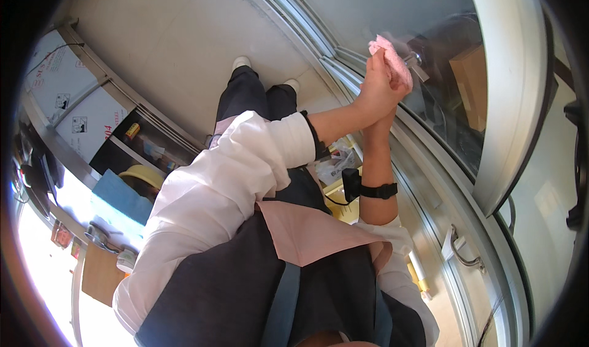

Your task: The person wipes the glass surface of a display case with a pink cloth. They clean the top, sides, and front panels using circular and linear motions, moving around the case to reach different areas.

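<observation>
My left hand (375, 82) grips a folded pink cloth (396, 66), fingers on its near side. The cloth is close to a glass pane (382, 6) in a metal frame; I cannot tell whether it touches. My left arm, in a white sleeve, crosses over to the right side. My right hand (385, 121) is raised behind the left one and mostly hidden by it, so its hold on the cloth is unclear. A black strap (379, 191) with a small black device (351, 185) is on my right forearm.
Metal sliding tracks (338, 71) run beside me. A cardboard box (469, 87) shows in the glass. At lower right is a metal handle (464, 252). A counter on the left bears a blue cloth (120, 199); an open cabinet (152, 140) is below. A plastic bag (338, 165) lies under my arms.
</observation>
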`<control>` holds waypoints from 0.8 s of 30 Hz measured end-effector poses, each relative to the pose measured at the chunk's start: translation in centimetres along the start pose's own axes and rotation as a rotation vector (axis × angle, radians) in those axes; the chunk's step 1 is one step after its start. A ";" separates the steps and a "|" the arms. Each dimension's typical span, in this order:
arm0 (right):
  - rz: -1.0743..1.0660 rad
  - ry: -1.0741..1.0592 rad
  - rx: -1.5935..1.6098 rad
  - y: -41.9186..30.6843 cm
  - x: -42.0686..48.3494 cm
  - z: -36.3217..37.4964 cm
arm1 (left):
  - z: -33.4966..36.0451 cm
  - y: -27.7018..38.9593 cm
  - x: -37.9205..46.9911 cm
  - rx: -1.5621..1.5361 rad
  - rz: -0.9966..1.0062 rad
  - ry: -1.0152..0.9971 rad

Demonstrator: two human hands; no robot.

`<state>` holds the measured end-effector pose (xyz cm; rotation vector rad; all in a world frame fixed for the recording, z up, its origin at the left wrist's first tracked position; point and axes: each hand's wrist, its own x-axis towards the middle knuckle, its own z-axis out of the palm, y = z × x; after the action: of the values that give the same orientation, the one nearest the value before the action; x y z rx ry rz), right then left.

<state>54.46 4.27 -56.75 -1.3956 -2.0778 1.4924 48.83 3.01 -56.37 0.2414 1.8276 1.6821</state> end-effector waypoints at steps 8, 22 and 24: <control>0.234 0.035 0.543 1.3 2.1 3.8 | -4.8 -6.2 9.3 -0.109 -0.115 0.075; 0.313 0.071 0.523 3.1 4.4 6.7 | -8.0 -6.5 12.3 -0.060 0.083 0.182; 0.287 0.044 0.523 3.2 4.8 7.1 | -8.5 -6.8 13.3 -0.092 0.032 0.170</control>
<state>49.24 3.79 -64.20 -1.5208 -1.3502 1.9114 35.59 1.87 -67.23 0.0913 1.8708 1.8530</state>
